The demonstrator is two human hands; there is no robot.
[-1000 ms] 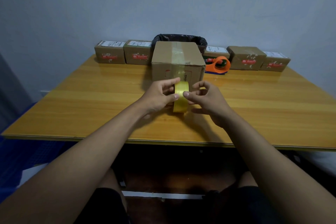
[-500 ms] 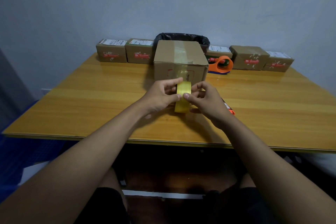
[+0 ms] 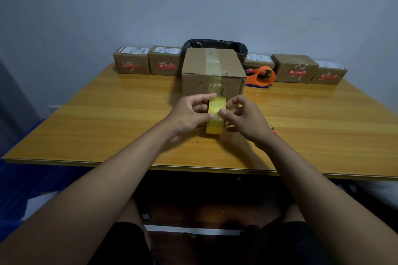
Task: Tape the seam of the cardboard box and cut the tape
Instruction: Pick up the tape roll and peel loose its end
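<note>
- Yellow tape roll [image 3: 216, 116] upright on edge on wooden table [image 3: 107, 118], just before cardboard box [image 3: 212, 73].
- Left hand [image 3: 189, 114] gripping roll's left side.
- Right hand [image 3: 245, 117] pinching at roll's outer face, thumb on tape.
- Orange dispenser [image 3: 261, 76] behind, right of box.

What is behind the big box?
Behind the big box a black-lined bin pokes up, its body hidden. Small boxes line the wall either side, and an orange dispenser sits to its right.
</note>
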